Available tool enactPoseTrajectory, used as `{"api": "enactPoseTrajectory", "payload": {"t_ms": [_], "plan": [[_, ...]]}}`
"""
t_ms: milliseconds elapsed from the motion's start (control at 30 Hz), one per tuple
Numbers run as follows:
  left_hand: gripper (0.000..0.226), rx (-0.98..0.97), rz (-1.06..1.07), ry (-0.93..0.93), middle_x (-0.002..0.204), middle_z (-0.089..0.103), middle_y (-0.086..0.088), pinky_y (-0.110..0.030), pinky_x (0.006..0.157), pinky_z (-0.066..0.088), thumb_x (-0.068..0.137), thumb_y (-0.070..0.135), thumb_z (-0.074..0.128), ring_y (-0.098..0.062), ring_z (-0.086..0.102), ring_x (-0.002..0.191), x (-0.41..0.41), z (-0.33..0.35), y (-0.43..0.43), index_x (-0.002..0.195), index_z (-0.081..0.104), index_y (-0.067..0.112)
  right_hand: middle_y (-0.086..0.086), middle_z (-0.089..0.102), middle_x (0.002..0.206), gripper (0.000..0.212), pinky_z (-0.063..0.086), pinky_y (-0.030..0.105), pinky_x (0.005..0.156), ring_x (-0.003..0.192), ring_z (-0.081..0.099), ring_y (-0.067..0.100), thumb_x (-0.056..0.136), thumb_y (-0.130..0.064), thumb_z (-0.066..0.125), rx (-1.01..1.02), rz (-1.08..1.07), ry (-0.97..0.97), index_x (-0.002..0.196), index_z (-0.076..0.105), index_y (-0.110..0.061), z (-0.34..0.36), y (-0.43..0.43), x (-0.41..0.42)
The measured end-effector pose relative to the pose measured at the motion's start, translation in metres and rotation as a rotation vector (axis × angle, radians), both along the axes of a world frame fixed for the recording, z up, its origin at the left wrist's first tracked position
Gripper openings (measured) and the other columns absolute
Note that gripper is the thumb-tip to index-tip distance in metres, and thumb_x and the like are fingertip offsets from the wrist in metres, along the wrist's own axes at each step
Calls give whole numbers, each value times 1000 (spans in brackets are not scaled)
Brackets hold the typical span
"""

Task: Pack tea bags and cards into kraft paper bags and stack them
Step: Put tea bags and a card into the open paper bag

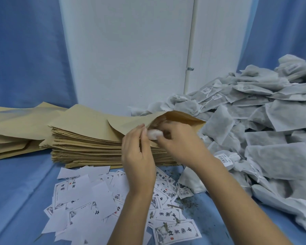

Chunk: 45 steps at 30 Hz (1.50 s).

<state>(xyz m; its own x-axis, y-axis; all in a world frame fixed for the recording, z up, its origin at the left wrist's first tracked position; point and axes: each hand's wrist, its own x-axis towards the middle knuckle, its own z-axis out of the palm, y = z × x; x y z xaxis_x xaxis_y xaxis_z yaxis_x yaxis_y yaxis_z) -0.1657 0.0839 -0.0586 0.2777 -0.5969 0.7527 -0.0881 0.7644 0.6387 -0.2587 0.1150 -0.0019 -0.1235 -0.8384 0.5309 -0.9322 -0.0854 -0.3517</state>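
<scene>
On top of a tall stack of flat brown kraft paper bags lies an open brown kraft paper bag, its mouth turned to the right and its upper flap lifted. The left hand pinches the near edge of that mouth between thumb and fingertips. The right hand has its fingers curled round a small white mesh tea bag, which sits right at the opening, between the two hands; whether any part of it is already inside cannot be told.

To the right, touching the stack's end, rises a large heap of grey-white mesh tea bags, some with small barcode tags on strings. In front of the stack, under both forearms, a scatter of white printed paper cards lies spread, some face up with black characters and red seals, others face down. Dark loose tea crumbs lie between the cards and the heap. At far left sits a looser pile of brown kraft paper bags. All rest on a blue cloth-covered surface, with a white panel upright behind.
</scene>
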Motion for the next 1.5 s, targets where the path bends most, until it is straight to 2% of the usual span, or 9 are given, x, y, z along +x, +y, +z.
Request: {"api": "enactPoseTrajectory", "payload": {"t_ms": [200, 467, 567, 767, 867, 933, 1067, 1333, 1500], "plan": [[24, 24, 1, 20, 103, 63, 4, -8, 88, 41, 96, 16, 51, -2, 56, 99, 1, 2, -1, 107, 68, 3, 10, 64, 100, 17, 47, 34, 72, 92, 60, 30, 94, -16, 44, 346, -83, 130, 96, 59, -8, 17, -47, 8], [24, 209, -44, 17, 114, 55, 18, -1, 97, 25, 94, 26, 55, -8, 44, 127, 2, 8, -2, 115, 66, 21, -11, 58, 66, 13, 38, 28, 52, 62, 53, 12, 89, -31, 54, -457, -237, -110, 82, 60, -22, -17, -12, -5], [21, 297, -122, 57, 117, 58, 17, -16, 102, 30, 94, 30, 56, -9, 44, 130, 0, 9, -3, 114, 60, 33, -7, 56, 60, 16, 37, 30, 53, 58, 52, 15, 86, -30, 49, -323, -313, -225, 73, 51, -20, -38, 0, -19], [27, 258, -104, -107, 114, 52, 24, 2, 93, 20, 95, 29, 54, -10, 40, 133, -7, 3, 2, 118, 66, 21, -4, 52, 61, 25, 27, 29, 49, 58, 47, 12, 87, -31, 46, -169, -453, -224, 67, 45, -17, -57, 10, -44], [27, 246, -115, -105, 114, 54, 22, -12, 100, 27, 95, 29, 53, -12, 43, 132, -9, 4, 4, 117, 66, 21, 5, 62, 84, 22, 40, 36, 75, 91, 58, 26, 89, -28, 44, 24, -555, -33, 74, 49, -12, -60, 12, -62], [27, 241, -121, -106, 114, 55, 20, -18, 102, 28, 95, 29, 53, -13, 44, 131, -8, 5, 5, 117, 67, 21, 8, 60, 116, 24, 23, 54, 106, 124, 44, 28, 87, -26, 44, 280, -620, 44, 100, 58, -12, -66, 12, -70], [27, 246, -126, -111, 117, 58, 16, -19, 103, 30, 96, 29, 52, -14, 45, 130, -7, 4, 5, 116, 68, 20, 8, 31, 149, 53, -8, 69, 105, 143, 12, 28, 89, -35, 34, 594, -628, 55, 137, 38, -15, -78, 11, -72], [35, 236, -125, -141, 117, 67, 5, -46, 100, 43, 95, 35, 47, -20, 53, 122, -5, 5, 3, 113, 70, 16, 3, 52, 128, 44, 29, 46, 100, 126, 36, 26, 80, -32, 54, 166, -560, 39, 122, 52, -17, -69, 13, -63], [36, 248, -127, -126, 116, 67, 3, -45, 100, 43, 95, 36, 47, -20, 54, 121, -3, 6, 2, 113, 70, 15, 1, 58, 122, 39, 28, 44, 99, 122, 41, 24, 86, -41, 47, 285, -404, -212, 118, 56, -22, -69, 6, -45]]}}
